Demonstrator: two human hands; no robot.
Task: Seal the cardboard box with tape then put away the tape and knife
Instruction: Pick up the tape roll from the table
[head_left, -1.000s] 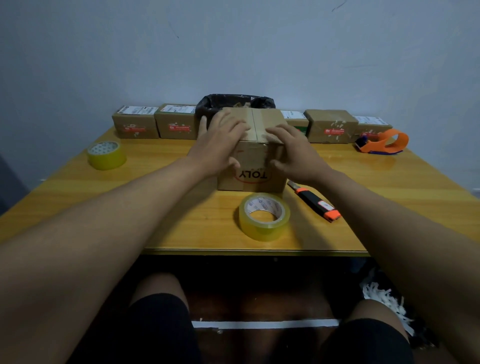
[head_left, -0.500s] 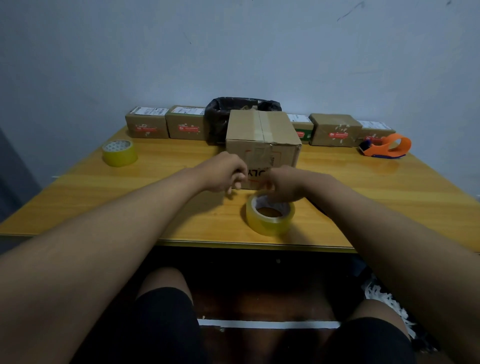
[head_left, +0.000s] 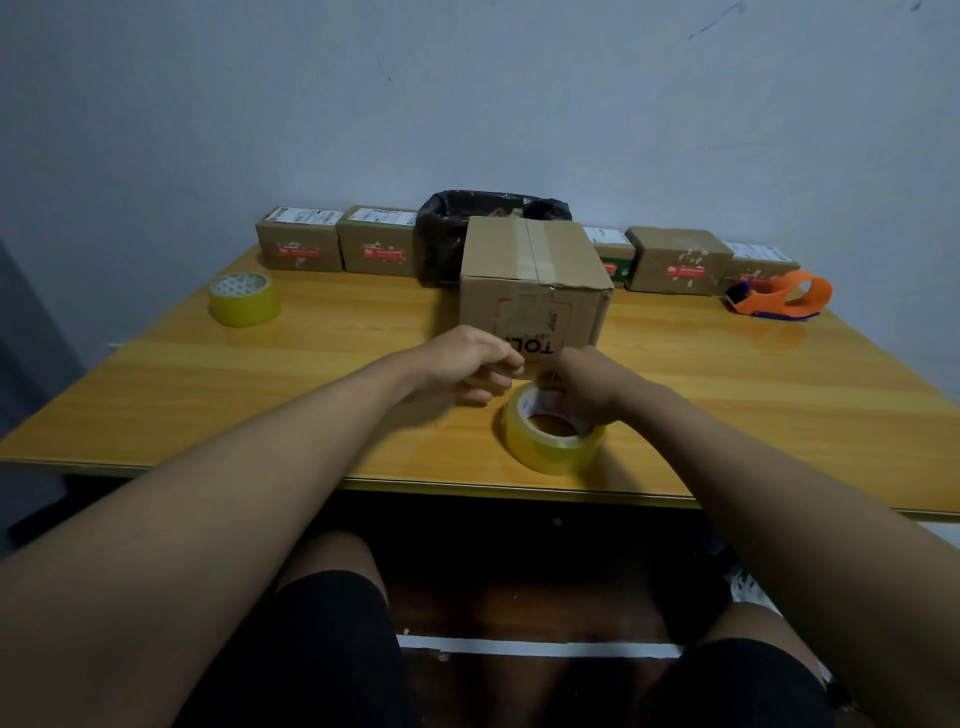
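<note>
The cardboard box stands mid-table, a strip of tape running along its top seam and down its front face. A yellowish tape roll lies flat just in front of it, near the table's front edge. My left hand hovers at the box's lower front with fingers curled and thumb against the fingertips; I cannot see anything in it. My right hand is closed over the far rim of the tape roll. The knife is out of sight, hidden behind my right arm.
A second yellow tape roll sits at the left. An orange tape dispenser lies at the back right. A black-lined bin stands behind the box, flanked by a row of small cardboard parcels along the wall.
Both hands came off the top of the box and dropped to its lower front. The right hand has since settled onto the tape roll. The knife became hidden behind my right arm.
</note>
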